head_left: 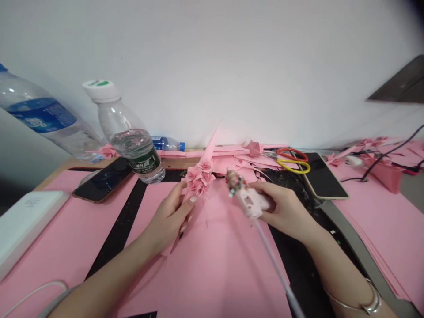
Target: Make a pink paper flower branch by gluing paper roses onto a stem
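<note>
So the worktop (79,164) is pretty packed: far left there's a white power bank (26,229) on pink card, then a dark phone (102,180) and an upright water bottle (129,137) just behind a black ruler (121,225). The left hand (167,218) is half closed, fingers curled around the base of a cluster of pink paper roses (198,179), held up over the pink sheets. Just beside them, the right hand (285,207) is wrapped firmly around a pink hot glue gun (250,201), its crusty nozzle near the roses. Further right are red-and-yellow-handled scissors (293,160) and a second phone (323,176).
</note>
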